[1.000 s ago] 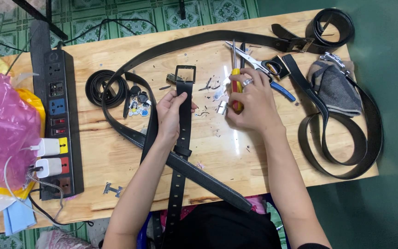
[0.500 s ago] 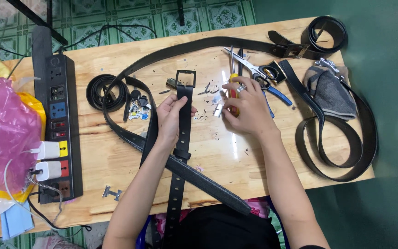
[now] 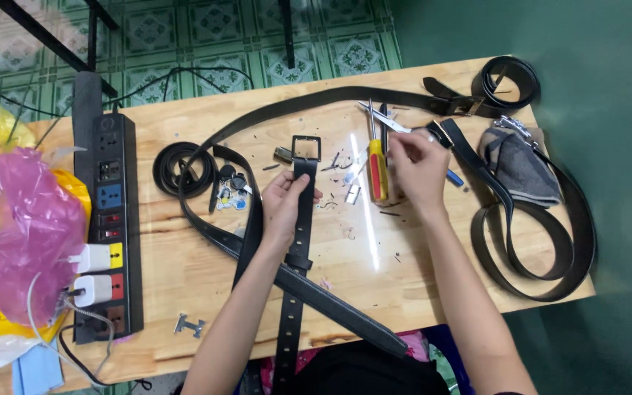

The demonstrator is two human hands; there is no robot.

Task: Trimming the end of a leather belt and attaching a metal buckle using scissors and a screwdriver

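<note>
A wooden table (image 3: 184,278) is standing on green patterned floor tiles. The black belt (image 3: 298,241) is lying lengthwise toward the person, its buckle pointing away, left of the screwdriver (image 3: 377,170). The left hand (image 3: 284,208) is clasping it. The right hand (image 3: 418,170) has shifted right of the screwdriver, fingers curled; I cannot tell what it grips.

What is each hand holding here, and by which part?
The left hand grips the black belt just below its buckle. The right hand rests over tools beside the screwdriver; whether it grips anything cannot be told.
</note>
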